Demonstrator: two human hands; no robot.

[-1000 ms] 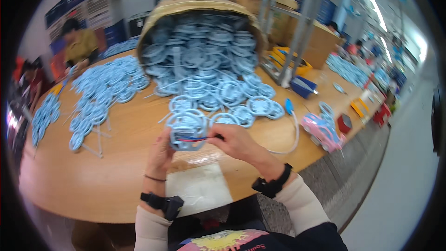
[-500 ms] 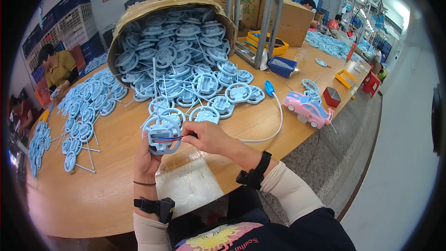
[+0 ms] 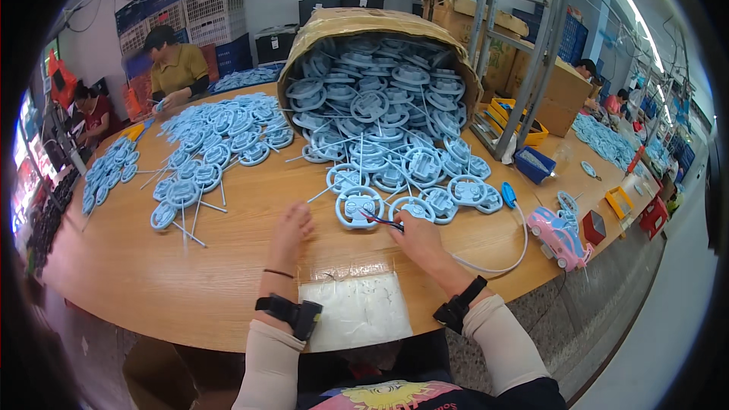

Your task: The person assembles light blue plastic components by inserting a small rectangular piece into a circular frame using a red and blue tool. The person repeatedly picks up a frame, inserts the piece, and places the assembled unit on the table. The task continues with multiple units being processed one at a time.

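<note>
My right hand (image 3: 416, 237) is pinching the wires on a blue steering wheel part (image 3: 358, 206); left hand (image 3: 291, 229) rests loose and open on the desk (image 3: 152, 273).

The toy steering wheels (image 3: 380, 137) are all pale blue, and the steering wheel (image 3: 358, 206) nearest the hands has thin red and dark wires at its rim. The table (image 3: 152, 273) is warm orange-brown wood grain. The tipped carton (image 3: 357, 23) is tan. The toy car (image 3: 560, 237) is pink. The bin (image 3: 534, 165) is dark blue, and the tray (image 3: 524, 125) is yellow.
</note>
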